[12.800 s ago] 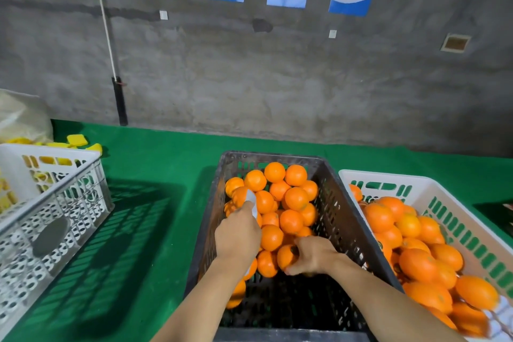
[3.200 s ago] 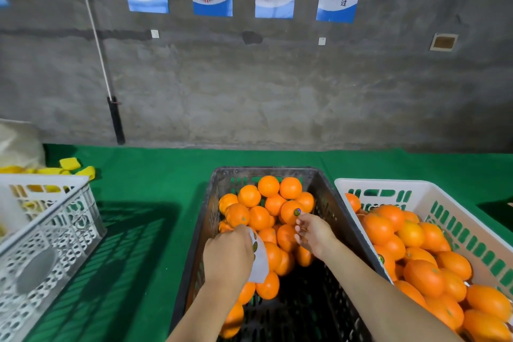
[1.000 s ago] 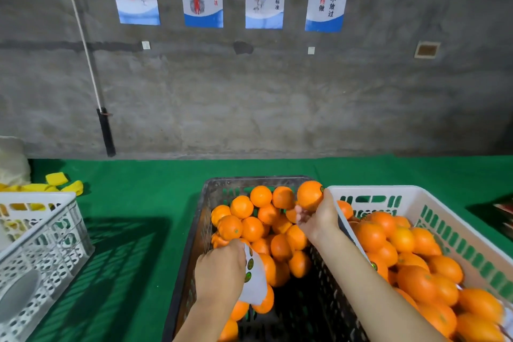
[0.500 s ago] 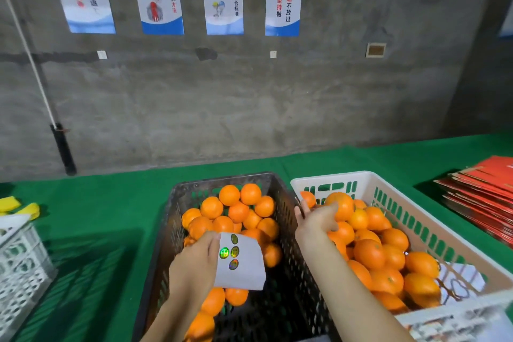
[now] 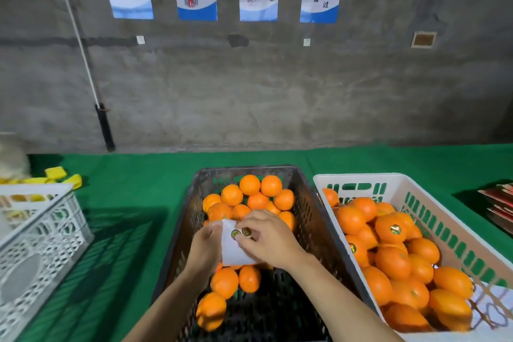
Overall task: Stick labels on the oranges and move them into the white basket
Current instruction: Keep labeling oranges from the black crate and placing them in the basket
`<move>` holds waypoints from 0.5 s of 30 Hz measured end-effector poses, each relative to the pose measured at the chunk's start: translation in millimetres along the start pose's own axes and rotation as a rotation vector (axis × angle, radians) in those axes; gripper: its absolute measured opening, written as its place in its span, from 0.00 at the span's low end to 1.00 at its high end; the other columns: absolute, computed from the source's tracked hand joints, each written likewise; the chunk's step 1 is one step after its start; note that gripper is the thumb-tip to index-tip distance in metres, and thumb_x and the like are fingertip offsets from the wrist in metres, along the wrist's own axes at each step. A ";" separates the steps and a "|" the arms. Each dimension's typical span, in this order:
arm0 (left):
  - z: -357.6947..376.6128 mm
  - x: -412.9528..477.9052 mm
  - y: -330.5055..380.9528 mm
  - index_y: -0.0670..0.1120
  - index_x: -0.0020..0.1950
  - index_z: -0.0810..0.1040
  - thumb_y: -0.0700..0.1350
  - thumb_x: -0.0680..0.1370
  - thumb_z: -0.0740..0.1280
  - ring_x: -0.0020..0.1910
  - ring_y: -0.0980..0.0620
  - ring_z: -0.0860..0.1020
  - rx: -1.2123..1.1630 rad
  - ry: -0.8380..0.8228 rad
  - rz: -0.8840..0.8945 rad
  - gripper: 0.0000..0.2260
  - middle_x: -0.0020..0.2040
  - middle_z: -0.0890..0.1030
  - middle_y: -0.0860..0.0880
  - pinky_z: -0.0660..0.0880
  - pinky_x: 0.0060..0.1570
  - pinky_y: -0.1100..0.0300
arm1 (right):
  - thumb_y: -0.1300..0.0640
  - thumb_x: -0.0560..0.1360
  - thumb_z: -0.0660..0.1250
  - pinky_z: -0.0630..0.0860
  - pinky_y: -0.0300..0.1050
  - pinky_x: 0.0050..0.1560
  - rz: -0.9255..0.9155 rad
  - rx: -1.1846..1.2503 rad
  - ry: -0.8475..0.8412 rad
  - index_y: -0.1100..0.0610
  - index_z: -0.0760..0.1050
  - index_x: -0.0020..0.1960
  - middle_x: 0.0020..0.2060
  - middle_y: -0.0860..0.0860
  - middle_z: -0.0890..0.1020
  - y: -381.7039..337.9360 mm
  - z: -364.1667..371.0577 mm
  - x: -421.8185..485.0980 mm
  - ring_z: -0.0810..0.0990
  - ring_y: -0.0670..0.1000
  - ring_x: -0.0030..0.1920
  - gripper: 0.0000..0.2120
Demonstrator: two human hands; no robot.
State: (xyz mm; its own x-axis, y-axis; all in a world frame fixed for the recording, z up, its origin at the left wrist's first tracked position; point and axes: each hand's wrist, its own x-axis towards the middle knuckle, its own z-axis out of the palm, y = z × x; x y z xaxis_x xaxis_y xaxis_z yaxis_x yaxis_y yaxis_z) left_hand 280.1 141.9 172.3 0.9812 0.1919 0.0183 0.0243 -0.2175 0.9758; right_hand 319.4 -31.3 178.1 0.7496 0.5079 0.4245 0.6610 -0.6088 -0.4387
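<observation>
A dark crate (image 5: 305, 203) in the middle holds several unlabelled oranges (image 5: 249, 184). Over it my left hand (image 5: 204, 248) holds a white label sheet (image 5: 231, 251) with round stickers on it. My right hand (image 5: 269, 239) lies across the sheet, its thumb and fingertips pinching a sticker (image 5: 246, 231) at the sheet's top. To the right stands the white basket (image 5: 449, 233), filled with oranges, some carrying a label (image 5: 395, 229).
A second white basket (image 5: 41, 247) stands at the left with yellow pieces (image 5: 55, 173) behind it. A stack of red sheets (image 5: 499, 203) lies at the far right. Green cloth (image 5: 127, 230) covers the table, and a concrete wall with posters rises behind.
My right hand has let go of the orange in the white basket and come back left to the label sheet. The view has swung back to the left.
</observation>
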 end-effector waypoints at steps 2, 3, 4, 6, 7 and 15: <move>-2.1 -1.2 -0.7 0.40 0.40 0.76 0.46 0.85 0.58 0.34 0.49 0.76 -0.066 0.000 -0.007 0.18 0.34 0.79 0.43 0.73 0.34 0.56 | 0.46 0.79 0.67 0.70 0.45 0.59 0.005 0.024 -0.016 0.51 0.81 0.62 0.58 0.46 0.79 0.5 1.5 3.5 0.73 0.48 0.59 0.15; -2.8 -1.8 0.0 0.40 0.43 0.79 0.48 0.85 0.59 0.35 0.49 0.78 -0.113 -0.005 -0.026 0.17 0.36 0.81 0.42 0.75 0.36 0.56 | 0.45 0.79 0.67 0.70 0.45 0.60 0.009 0.037 -0.020 0.50 0.80 0.63 0.58 0.45 0.79 0.7 2.9 4.5 0.73 0.48 0.59 0.16; -3.4 -2.7 1.6 0.41 0.45 0.81 0.49 0.85 0.60 0.34 0.51 0.79 -0.150 -0.013 -0.053 0.17 0.36 0.81 0.43 0.76 0.35 0.57 | 0.45 0.80 0.67 0.70 0.45 0.60 0.015 0.048 -0.020 0.50 0.80 0.64 0.59 0.45 0.78 1.1 4.6 5.2 0.73 0.48 0.60 0.16; -5.7 -6.7 3.3 0.41 0.49 0.82 0.51 0.84 0.61 0.34 0.49 0.80 -0.197 -0.038 -0.107 0.16 0.37 0.82 0.45 0.76 0.34 0.55 | 0.46 0.80 0.66 0.70 0.44 0.60 0.024 0.064 0.005 0.50 0.79 0.65 0.59 0.45 0.79 0.6 8.5 3.7 0.74 0.48 0.60 0.16; -7.0 -8.3 3.2 0.37 0.52 0.81 0.51 0.83 0.63 0.38 0.45 0.80 -0.216 -0.045 -0.127 0.17 0.41 0.82 0.42 0.76 0.38 0.50 | 0.46 0.80 0.66 0.71 0.44 0.59 0.020 0.064 0.024 0.49 0.79 0.65 0.58 0.45 0.79 -0.2 10.7 2.4 0.74 0.48 0.59 0.16; -9.8 -15.3 7.0 0.40 0.49 0.86 0.50 0.78 0.71 0.44 0.44 0.79 -0.214 0.025 -0.139 0.13 0.46 0.84 0.38 0.75 0.47 0.49 | 0.50 0.82 0.63 0.73 0.40 0.57 0.011 -0.036 0.030 0.47 0.77 0.65 0.62 0.43 0.78 -3.5 28.8 1.5 0.75 0.47 0.61 0.13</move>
State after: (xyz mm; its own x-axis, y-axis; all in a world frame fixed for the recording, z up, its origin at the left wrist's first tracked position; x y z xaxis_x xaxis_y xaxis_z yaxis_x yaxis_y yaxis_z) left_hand 263.4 146.9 181.0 0.9662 0.2300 -0.1164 0.1150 0.0195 0.9932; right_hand 319.3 -10.9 157.4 0.7550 0.4832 0.4432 0.6506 -0.6361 -0.4148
